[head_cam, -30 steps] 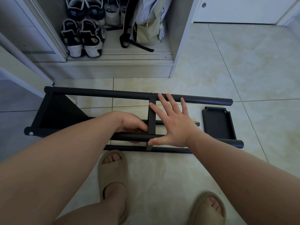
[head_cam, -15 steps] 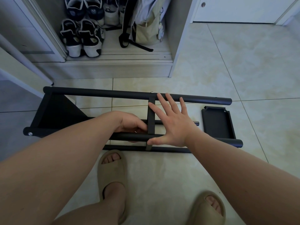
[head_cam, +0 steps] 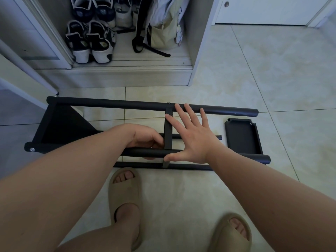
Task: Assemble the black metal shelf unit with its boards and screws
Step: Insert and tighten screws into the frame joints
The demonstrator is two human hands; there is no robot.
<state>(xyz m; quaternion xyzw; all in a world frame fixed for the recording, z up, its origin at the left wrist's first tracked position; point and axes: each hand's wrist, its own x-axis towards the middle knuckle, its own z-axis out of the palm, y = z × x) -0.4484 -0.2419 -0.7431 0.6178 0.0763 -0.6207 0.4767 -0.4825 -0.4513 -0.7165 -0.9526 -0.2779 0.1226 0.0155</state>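
While the black frame (head_cam: 116, 105) lies on the tiled floor (head_cam: 254, 73) by a shoe cupboard (head_cam: 127, 73), my right hand (head_cam: 190, 137) presses flat and spread on it; my left hand (head_cam: 145, 139) curls around 1 tube (head_cam: 141, 152).

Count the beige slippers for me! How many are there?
2. One beige slipper is on the foot below the frame's middle; the other is at the bottom right. None looks hidden.

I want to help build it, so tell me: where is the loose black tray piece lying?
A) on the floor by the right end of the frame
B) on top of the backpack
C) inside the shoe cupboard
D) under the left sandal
A: the black tray piece lies flat on the floor tiles, between the two long tubes at the right end of the black frame, beyond the right hand.
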